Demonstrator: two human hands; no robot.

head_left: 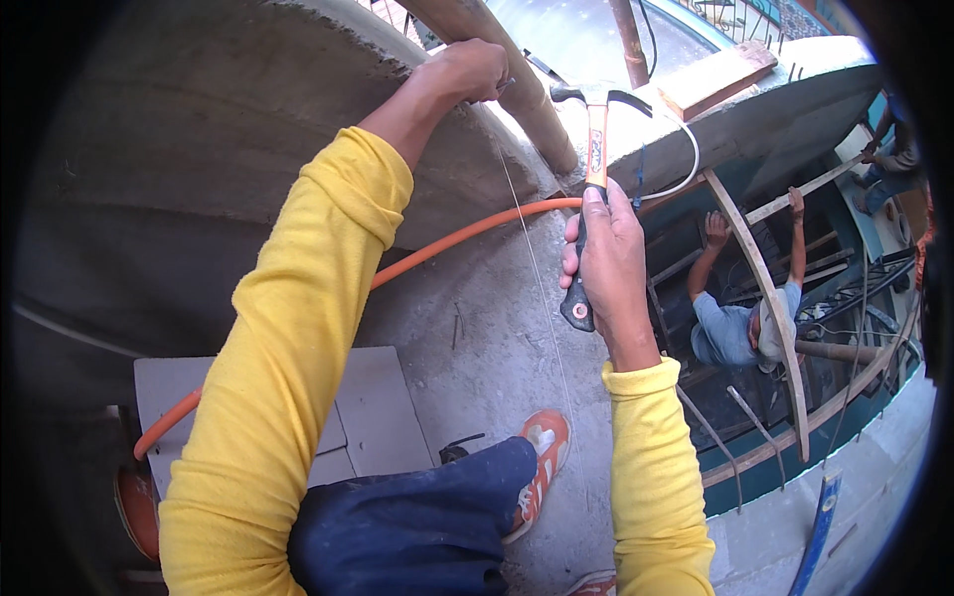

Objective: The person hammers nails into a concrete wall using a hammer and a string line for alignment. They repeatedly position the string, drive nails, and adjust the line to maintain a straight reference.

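My right hand (608,260) is wrapped round the black grip of a claw hammer (597,149), its orange neck and dark head pointing up and away from me. Up at the far left, my left hand (465,72) is closed against a round wooden pole (527,99). A small greyish tip shows at its fingers, too small to name. A thin string (537,260) runs from below that hand down across the concrete floor. Behind the hammer hand, an orange hose (477,226) curves off to the left.
Right of me, beyond the ledge, a person in a blue shirt (730,328) works lower down among curved wooden strips (765,288); another person (894,149) stands farther right. Upright rebar rods (755,427) stick up there. Pale boards (383,402) lie at left, beside a concrete wall (229,129).
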